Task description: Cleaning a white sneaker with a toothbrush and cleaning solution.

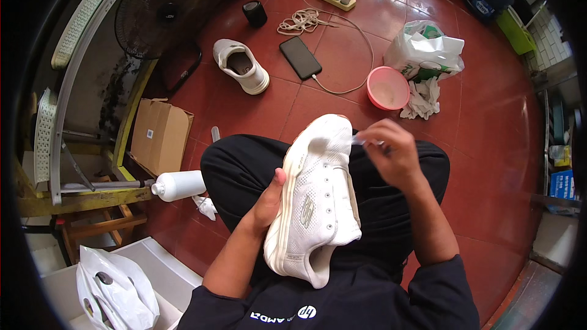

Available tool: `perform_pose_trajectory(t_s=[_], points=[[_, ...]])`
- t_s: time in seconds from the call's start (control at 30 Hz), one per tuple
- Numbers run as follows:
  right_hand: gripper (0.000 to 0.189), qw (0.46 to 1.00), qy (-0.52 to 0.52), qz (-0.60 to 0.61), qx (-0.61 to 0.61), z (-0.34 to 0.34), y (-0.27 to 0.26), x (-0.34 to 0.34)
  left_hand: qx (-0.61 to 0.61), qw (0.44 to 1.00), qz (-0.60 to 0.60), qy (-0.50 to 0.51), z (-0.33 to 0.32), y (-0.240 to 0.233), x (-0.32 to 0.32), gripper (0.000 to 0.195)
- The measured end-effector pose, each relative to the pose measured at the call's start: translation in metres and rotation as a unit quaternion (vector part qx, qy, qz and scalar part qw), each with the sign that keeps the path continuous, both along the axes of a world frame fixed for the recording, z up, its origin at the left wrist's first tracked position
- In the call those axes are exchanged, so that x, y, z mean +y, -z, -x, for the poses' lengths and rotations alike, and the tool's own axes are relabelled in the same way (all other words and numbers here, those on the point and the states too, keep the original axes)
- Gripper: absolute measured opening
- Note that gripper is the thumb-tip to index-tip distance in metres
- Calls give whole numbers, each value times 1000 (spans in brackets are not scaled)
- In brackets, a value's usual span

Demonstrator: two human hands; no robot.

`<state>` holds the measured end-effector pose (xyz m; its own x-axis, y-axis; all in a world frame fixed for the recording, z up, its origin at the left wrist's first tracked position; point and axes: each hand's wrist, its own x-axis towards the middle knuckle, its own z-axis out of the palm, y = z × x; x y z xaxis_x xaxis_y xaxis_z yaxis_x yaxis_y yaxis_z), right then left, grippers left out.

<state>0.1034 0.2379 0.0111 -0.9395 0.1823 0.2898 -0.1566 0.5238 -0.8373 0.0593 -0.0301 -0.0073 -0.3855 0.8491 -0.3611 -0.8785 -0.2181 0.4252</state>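
A white Skechers sneaker (316,192) without laces lies tilted over my lap, its toe pointing away from me. My left hand (270,195) is closed around its sole side, the thumb showing at the edge and the other fingers hidden beneath. Beside the toe, my right hand (390,151) pinches a small, pale, translucent tool (359,140), blurred by motion; its tip is at the upper, and its exact kind cannot be told. The matching white sneaker (241,66) stands on the floor ahead, also without laces.
On the red tiles are a pink bowl (388,88), crumpled white cloth or paper (422,98), a plastic bag (426,50), a phone (300,58) with its cable, laces (303,21) and a power strip (335,0). At left are a white bottle (181,186), a cardboard box (160,135) and a fan (160,11).
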Motion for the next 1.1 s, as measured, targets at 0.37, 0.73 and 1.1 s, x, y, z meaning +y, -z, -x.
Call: perform_pose_trajectory(t_s=[0.37,0.73,1.1], points=[[16,997,-36,-68,0,2,-11,2,18,999,24,-13,0,1,1,91],[17,999,-20,-33,-18,2,0,10,32,999,18,-10,-1,3,-1,92],[15,998,-15,-44,-37,6,-5,12,30,999,35,-15,1,5,1,95]])
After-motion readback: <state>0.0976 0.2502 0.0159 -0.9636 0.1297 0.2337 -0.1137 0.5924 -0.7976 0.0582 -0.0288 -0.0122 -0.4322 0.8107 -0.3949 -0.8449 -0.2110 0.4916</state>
